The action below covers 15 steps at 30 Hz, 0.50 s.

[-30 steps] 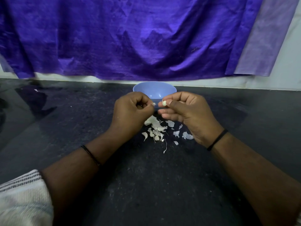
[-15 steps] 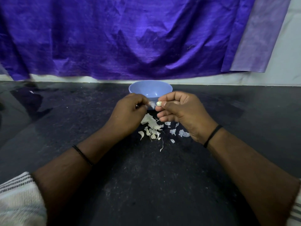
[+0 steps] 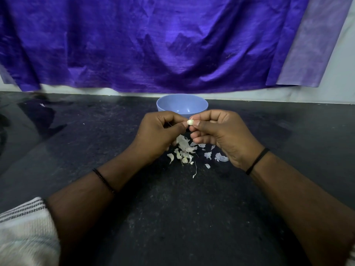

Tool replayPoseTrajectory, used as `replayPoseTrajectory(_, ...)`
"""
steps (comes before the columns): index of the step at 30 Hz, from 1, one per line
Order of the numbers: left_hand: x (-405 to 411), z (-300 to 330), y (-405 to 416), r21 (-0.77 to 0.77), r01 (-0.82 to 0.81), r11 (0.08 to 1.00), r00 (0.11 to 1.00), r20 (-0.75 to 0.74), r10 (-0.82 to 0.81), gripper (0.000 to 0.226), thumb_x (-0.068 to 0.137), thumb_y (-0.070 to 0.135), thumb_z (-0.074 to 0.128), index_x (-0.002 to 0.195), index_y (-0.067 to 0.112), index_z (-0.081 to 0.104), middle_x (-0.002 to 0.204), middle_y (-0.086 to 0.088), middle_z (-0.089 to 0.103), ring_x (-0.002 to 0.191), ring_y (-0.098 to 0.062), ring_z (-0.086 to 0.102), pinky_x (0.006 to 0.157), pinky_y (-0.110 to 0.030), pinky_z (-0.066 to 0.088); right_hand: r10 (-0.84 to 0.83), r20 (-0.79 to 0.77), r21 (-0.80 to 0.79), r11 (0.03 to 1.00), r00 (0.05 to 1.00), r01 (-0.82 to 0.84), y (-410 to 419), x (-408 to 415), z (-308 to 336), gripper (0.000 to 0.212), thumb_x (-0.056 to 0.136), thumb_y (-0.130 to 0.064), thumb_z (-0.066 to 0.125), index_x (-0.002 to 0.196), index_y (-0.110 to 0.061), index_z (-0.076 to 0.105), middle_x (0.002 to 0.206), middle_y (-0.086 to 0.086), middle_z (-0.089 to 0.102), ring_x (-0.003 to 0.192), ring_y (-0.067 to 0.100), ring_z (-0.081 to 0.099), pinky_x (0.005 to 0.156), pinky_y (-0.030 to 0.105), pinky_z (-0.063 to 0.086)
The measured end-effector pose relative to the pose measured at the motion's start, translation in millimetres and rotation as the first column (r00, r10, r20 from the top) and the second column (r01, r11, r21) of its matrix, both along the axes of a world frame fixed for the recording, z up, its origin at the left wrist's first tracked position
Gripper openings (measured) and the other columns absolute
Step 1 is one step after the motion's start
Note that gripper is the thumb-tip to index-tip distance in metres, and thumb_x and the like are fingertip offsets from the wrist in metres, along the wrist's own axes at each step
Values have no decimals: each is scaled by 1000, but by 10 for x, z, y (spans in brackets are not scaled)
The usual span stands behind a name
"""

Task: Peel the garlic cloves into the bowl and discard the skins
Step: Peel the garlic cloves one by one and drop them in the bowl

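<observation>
Garlic clove (image 3: pixel 190 122) at frame center, pinched by right hand (image 3: pixel 221 135) thumb + forefinger; left hand (image 3: pixel 159 135) fingertips pinch at its left side. Skins (image 3: pixel 185 148) piled on dark counter (image 3: pixel 172 217) below hands. Blue bowl (image 3: pixel 182 103) just behind.

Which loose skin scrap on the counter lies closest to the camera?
The thin curved sliver, alone below the main skin pile. Every other scrap lies farther up, between the left hand and right hand.
</observation>
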<state>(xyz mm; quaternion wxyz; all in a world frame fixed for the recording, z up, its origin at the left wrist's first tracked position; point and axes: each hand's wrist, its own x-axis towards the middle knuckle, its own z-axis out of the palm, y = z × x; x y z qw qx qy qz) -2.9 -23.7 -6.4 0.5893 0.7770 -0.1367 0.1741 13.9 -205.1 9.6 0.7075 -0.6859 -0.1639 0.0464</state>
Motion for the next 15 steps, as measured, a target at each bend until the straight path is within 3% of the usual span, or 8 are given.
replayPoseTrajectory(4,2,0,0,-28,-8,1000,1000,21,9,6,88,12,74,91,7,75,75,-26,67,48,-17,53,39,-23,39,17,-43,24,1000,999,-16,0,7,5,12,90,-5,69,101,0,72,81,12,73,69,17,69,64,26,61)
replayPoseTrajectory(9,-11,-2,-12,42,-45,998,998,50,43,8,91,12,70,86,6,70,55,0,61,40,-5,50,40,-22,40,6,9,-7,1000,1000,-6,27,-16,-15,13,90,-2,69,102,2,72,79,14,72,67,17,66,63,26,61)
replayPoseTrajectory(13,-6,-19,-7,303,-149,941,981,167,101,10,94,16,68,84,16,67,60,18,61,52,0,54,52,-13,40,-88,220,-227,964,971,138,54,-9,-70,8,91,-3,70,94,-8,75,74,9,73,61,17,67,57,27,58)
replayPoseTrajectory(15,6,-21,-6,427,-208,880,963,248,107,9,93,18,69,85,16,67,68,15,60,64,0,55,57,-15,39,-114,304,-321,922,946,215,59,-1,-94,10,92,-11,69,87,-17,75,70,2,73,58,14,68,55,26,56)
